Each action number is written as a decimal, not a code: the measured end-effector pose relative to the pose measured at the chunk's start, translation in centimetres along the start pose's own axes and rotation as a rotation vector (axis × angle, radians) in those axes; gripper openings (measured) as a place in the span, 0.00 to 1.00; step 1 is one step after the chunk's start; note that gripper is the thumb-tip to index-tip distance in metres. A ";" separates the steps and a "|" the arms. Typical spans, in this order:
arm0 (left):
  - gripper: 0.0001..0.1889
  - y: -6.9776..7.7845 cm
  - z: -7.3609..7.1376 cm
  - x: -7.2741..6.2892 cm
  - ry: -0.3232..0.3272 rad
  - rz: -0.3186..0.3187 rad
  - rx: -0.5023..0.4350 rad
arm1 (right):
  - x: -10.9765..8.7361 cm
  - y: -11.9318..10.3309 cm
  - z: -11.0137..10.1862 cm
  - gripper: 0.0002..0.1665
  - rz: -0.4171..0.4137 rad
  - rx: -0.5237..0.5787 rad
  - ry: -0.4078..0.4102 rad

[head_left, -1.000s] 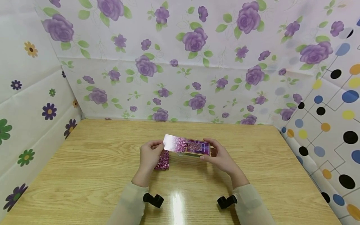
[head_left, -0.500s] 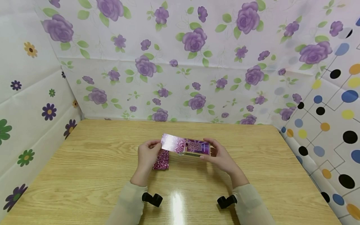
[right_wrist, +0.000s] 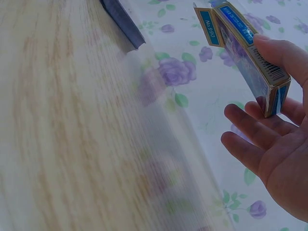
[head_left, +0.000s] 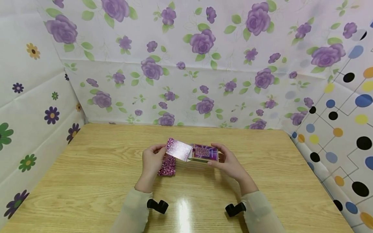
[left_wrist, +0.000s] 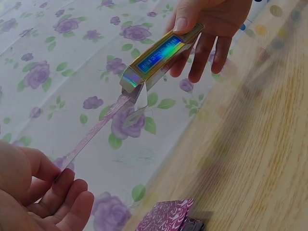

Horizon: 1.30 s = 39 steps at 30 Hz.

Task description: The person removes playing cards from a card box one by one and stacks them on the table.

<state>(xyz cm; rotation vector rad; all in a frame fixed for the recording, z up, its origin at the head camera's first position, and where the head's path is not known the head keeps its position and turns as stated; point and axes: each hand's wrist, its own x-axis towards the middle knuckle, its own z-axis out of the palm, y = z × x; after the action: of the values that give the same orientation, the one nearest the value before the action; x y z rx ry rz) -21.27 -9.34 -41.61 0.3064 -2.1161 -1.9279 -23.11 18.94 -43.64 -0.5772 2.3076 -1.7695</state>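
A purple-and-white patterned playing card (head_left: 178, 149), glossy with reflected light, is pinched at its far left end by my left hand (head_left: 152, 161). Its other end meets the opened end of a purple and gold card box (head_left: 204, 152); in the left wrist view the card appears edge-on at the mouth of the box. The right hand (head_left: 228, 163) grips that box by its right end, thumb on the near side. Below the card, a stack of similarly patterned playing cards (head_left: 168, 166) lies on the table, partly hidden by my left hand. End flaps of the box (right_wrist: 208, 26) stick out.
A wood-grain table (head_left: 102, 181) lies under both hands. Behind it rises a wall covered with purple-flower sheeting (head_left: 180, 94). Patterned sheets line the left and right sides. Black camera mounts (head_left: 157, 206) sit on both wrists.
My left hand has shifted slightly left with the card, whose far end now shows more pattern and whose right end sits lower at the box mouth. The right hand has stayed almost still.
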 end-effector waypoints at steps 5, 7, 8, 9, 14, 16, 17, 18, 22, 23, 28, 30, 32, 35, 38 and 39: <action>0.10 0.0 -0.1 -0.1 -0.008 0.004 0.009 | 0.0 -0.1 0.0 0.42 -0.002 0.007 0.000; 0.10 0.1 -0.1 -0.1 -0.012 0.001 0.008 | 0.0 -0.1 0.0 0.43 -0.003 0.004 0.001; 0.11 0.1 -0.1 -0.1 -0.014 -0.001 0.007 | 0.0 -0.1 0.0 0.43 -0.005 0.002 0.000; 0.11 0.1 -0.1 -0.2 -0.016 -0.003 0.008 | 0.0 -0.1 0.0 0.43 -0.004 -0.001 0.000; 0.12 0.2 -0.3 -0.3 -0.031 -0.020 0.018 | 0.0 -0.2 0.0 0.45 -0.002 -0.003 -0.002; 0.12 0.3 -0.3 -0.3 -0.035 -0.019 0.022 | 0.0 -0.2 0.0 0.45 -0.005 -0.004 -0.004; 0.12 0.3 -0.4 -0.3 -0.037 -0.017 0.026 | 0.0 -0.2 0.0 0.45 -0.007 -0.004 -0.004; 0.12 0.3 -0.4 -0.3 -0.037 -0.015 0.029 | 0.0 -0.2 0.0 0.45 -0.008 -0.004 -0.003; 0.12 0.3 -0.4 -0.3 -0.035 -0.014 0.036 | 0.0 -0.2 0.0 0.44 -0.010 -0.002 -0.006; 0.13 0.3 -0.4 -0.3 -0.034 -0.015 0.038 | 0.0 -0.2 0.0 0.44 -0.009 0.002 -0.006; 0.13 0.4 -0.4 -0.3 -0.036 -0.021 0.043 | 0.0 -0.2 0.1 0.45 -0.005 0.009 -0.005; 0.13 0.4 -0.4 -0.3 -0.038 -0.023 0.046 | 0.0 -0.2 0.1 0.45 -0.001 0.007 -0.003; 0.13 0.4 -0.4 -0.3 -0.039 -0.026 0.052 | 0.0 -0.2 0.1 0.44 0.000 0.004 -0.001; 0.13 0.4 -0.5 -0.3 -0.035 -0.030 0.065 | 0.0 -0.1 0.1 0.43 -0.002 0.003 0.000; 0.12 0.3 -0.5 -0.3 -0.032 -0.035 0.066 | 0.0 -0.1 0.0 0.43 -0.001 0.007 0.001; 0.12 0.3 -0.5 -0.3 -0.031 -0.037 0.065 | 0.0 0.0 0.0 0.43 0.000 0.005 -0.001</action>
<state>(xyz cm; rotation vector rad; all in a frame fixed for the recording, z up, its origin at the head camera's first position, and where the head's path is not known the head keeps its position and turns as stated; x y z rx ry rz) -20.86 -9.65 -41.24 0.3326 -2.2118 -1.8983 -23.12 18.88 -43.63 -0.5767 2.3020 -1.7742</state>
